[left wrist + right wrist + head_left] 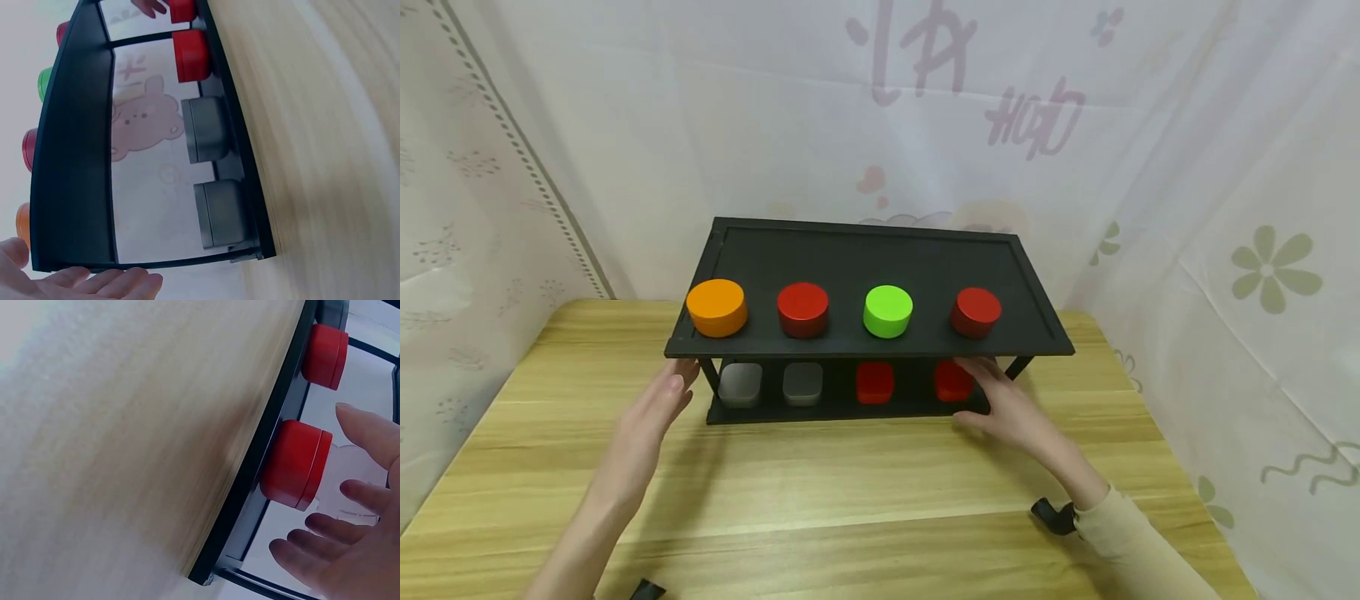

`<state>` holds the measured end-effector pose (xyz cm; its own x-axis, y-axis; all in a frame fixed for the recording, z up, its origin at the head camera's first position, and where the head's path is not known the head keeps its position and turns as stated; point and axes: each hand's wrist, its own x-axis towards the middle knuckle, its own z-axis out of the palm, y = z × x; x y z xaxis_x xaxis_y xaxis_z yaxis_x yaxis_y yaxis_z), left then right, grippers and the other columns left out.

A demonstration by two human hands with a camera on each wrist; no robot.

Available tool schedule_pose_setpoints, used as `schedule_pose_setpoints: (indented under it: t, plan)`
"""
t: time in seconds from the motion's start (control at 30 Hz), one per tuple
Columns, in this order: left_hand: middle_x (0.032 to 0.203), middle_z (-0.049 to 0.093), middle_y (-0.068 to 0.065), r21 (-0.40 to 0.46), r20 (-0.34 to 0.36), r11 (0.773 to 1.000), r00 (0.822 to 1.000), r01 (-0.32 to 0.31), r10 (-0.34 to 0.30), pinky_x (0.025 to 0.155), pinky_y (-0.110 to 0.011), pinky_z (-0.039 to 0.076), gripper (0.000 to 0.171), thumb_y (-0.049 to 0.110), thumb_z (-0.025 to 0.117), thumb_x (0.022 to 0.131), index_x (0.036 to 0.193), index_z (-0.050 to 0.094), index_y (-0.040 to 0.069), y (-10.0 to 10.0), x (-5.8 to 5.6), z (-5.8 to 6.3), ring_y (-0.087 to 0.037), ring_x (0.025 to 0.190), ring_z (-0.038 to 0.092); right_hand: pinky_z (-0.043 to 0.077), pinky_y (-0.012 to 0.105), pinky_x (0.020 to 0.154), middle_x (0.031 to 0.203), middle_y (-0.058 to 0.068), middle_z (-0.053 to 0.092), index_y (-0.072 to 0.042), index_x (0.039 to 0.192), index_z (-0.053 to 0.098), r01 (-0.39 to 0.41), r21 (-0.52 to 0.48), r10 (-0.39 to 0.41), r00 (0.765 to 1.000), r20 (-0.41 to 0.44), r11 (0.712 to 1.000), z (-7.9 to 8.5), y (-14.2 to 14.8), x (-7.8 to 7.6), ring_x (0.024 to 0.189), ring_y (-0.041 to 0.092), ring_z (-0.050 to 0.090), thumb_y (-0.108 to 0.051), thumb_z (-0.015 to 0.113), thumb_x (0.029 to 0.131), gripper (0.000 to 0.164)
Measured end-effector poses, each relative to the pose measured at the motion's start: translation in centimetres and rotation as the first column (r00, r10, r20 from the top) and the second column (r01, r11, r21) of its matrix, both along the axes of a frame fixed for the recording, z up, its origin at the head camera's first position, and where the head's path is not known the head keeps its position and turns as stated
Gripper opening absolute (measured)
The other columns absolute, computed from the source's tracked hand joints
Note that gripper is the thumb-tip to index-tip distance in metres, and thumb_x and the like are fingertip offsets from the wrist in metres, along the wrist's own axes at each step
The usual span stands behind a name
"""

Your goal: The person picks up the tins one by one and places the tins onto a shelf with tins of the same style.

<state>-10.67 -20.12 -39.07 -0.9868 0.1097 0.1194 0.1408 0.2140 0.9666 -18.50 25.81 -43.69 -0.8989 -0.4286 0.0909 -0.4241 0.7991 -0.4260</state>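
Observation:
A black two-tier rack point(872, 262) stands on the table. Along its top tier sit an orange round tin point(717, 308), a red one point(802, 310), a bright green one point(887, 312) and another red one point(976, 312). The lower tier carries two grey square tins point(208, 128) and two red square tins point(875, 382). My right hand point(1003, 408) reaches in at the rightmost red square tin point(295, 465), fingers spread beside it without gripping it. At the rack's left end is my left hand point(655, 408), fingers extended; whether they touch the frame I cannot tell.
The wooden table point(820, 500) extends in front of the rack. A white printed cloth point(625, 125) hangs close behind it and along the sides. Black wrist-mount pieces point(1054, 517) show near both forearms.

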Motion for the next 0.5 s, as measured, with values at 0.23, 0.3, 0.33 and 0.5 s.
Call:
schedule_pose_setpoints:
  t: [0.23, 0.3, 0.33, 0.5]
  plan:
    - [0.159, 0.014, 0.007, -0.051, 0.035, 0.999, 0.999, -0.005, 0.007, 0.095, 0.0, 0.033, 0.049, 0.028, 0.028, 0.104, 0.151, 0.014, 0.031, 0.4, 1.3, -0.2, 0.005, 0.138, 0.03, 0.045, 0.046, 0.1, 0.148, 0.007, 0.036, -0.021, 0.145, 0.036, -0.049, 0.057, 0.054, 0.995, -0.079, 0.997, 0.2, -0.4, 0.9, 0.135, 0.027, 0.039, -0.03, 0.08, 0.075, 0.084]
    - [0.159, 0.014, 0.006, -0.102, 0.073, 0.995, 0.997, 0.006, 0.002, 0.094, 0.002, 0.031, 0.05, 0.032, 0.029, 0.104, 0.151, 0.012, 0.032, 0.6, 1.6, -0.2, 0.008, 0.137, 0.028, 0.045, 0.046, 0.101, 0.15, 0.007, 0.034, -0.02, 0.145, 0.036, -0.075, 0.085, 0.084, 0.991, -0.107, 0.994, 0.3, -0.6, 1.3, 0.136, 0.028, 0.038, -0.031, 0.079, 0.076, 0.083]
    - [0.159, 0.014, 0.005, -0.118, 0.095, 0.993, 0.995, 0.021, -0.01, 0.093, 0.003, 0.03, 0.05, 0.034, 0.029, 0.104, 0.151, 0.011, 0.033, 0.7, 1.8, -0.2, 0.009, 0.137, 0.027, 0.045, 0.046, 0.101, 0.151, 0.008, 0.032, -0.019, 0.145, 0.036, -0.089, 0.096, 0.1, 0.987, -0.123, 0.991, 0.4, -0.6, 1.4, 0.136, 0.029, 0.037, -0.031, 0.079, 0.076, 0.082]
    - [0.159, 0.016, 0.003, -0.19, 0.175, 0.975, 0.981, 0.115, -0.081, 0.092, 0.006, 0.024, 0.05, 0.039, 0.029, 0.103, 0.15, 0.013, 0.036, 1.6, 2.0, -0.6, -0.012, 0.145, 0.019, 0.043, 0.048, 0.102, 0.152, 0.01, 0.031, -0.017, 0.144, 0.038, -0.142, 0.128, 0.166, 0.964, -0.206, 0.982, 0.7, -1.1, 2.0, 0.138, 0.032, 0.034, -0.031, 0.078, 0.076, 0.081]
